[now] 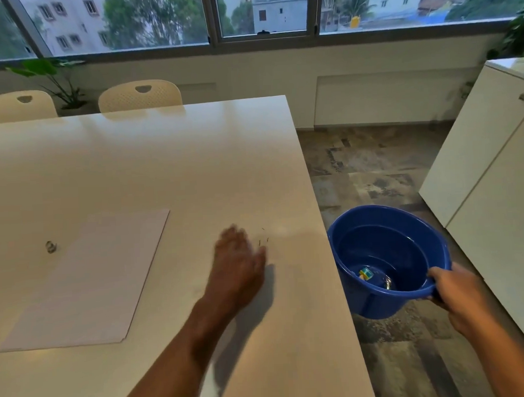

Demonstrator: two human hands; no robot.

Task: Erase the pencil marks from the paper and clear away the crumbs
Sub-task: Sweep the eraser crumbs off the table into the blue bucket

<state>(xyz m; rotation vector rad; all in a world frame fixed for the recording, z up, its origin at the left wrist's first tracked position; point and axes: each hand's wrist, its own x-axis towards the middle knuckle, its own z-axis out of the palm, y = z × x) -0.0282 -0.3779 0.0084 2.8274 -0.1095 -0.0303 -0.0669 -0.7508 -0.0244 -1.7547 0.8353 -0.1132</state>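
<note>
A white lined paper (87, 281) lies flat on the white table (163, 160), left of centre. A small eraser (50, 246) sits just left of the paper. My left hand (239, 265) is flat over the table right of the paper, fingers straight and blurred. A few dark crumbs (263, 241) lie on the table just beyond its fingertips. My right hand (457, 292) grips the near rim of a blue plastic tub (376, 241), held beside the table's right edge. Small colourful scraps (366, 274) lie in the tub's bottom.
Two cream chairs (139, 95) stand at the table's far side. A white cabinet (494, 173) stands to the right across a strip of tiled floor (382, 169). Windows and potted plants (54, 78) line the back wall.
</note>
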